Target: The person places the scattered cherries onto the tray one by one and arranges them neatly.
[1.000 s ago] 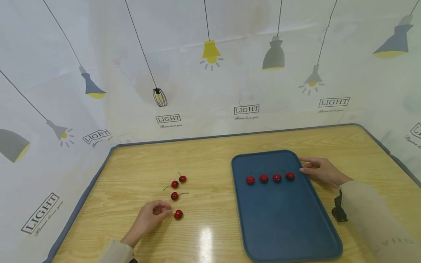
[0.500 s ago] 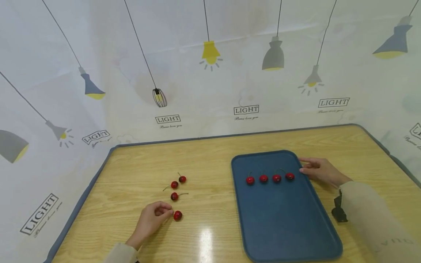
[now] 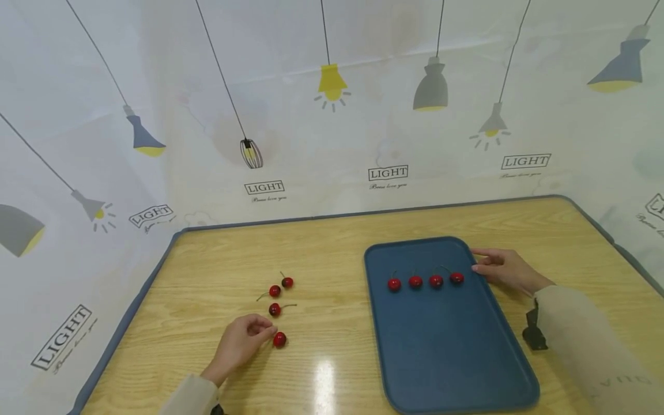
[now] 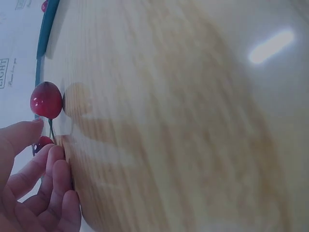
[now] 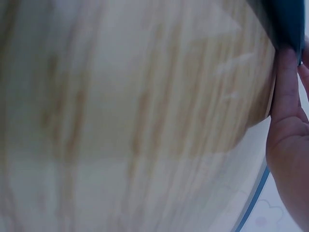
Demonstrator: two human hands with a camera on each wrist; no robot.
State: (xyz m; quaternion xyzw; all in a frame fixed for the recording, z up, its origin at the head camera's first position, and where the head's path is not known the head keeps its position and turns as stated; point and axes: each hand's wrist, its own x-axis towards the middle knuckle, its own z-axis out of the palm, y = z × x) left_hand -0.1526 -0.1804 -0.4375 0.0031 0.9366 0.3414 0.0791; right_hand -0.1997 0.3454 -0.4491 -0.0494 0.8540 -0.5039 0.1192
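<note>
My left hand [image 3: 242, 344] is low over the table at the nearest loose cherry [image 3: 279, 339], which is red with a thin stem. In the left wrist view the thumb tip lies right below that cherry [image 4: 46, 100], apart from the index finger, with the stem between them. Another cherry [image 4: 42, 144] is partly hidden behind the fingers. My right hand [image 3: 513, 271] touches the far right edge of a blue tray [image 3: 446, 346], thumb and index finger at its rim. The right wrist view shows the thumb [image 5: 288, 79] against the tray's edge.
A cherry [image 3: 275, 309] with its stem to the right lies beyond my left hand, with two more cherries [image 3: 275, 291] past it. Several cherries [image 3: 415, 282] stand in a row across the tray's far end. A lamp-print curtain [image 3: 321, 144] borders the wooden table [image 3: 332, 253].
My left hand has shifted slightly right, its fingertips coming from the stem end to the cherry itself. My right hand, the tray and the other cherries stay where they were.
</note>
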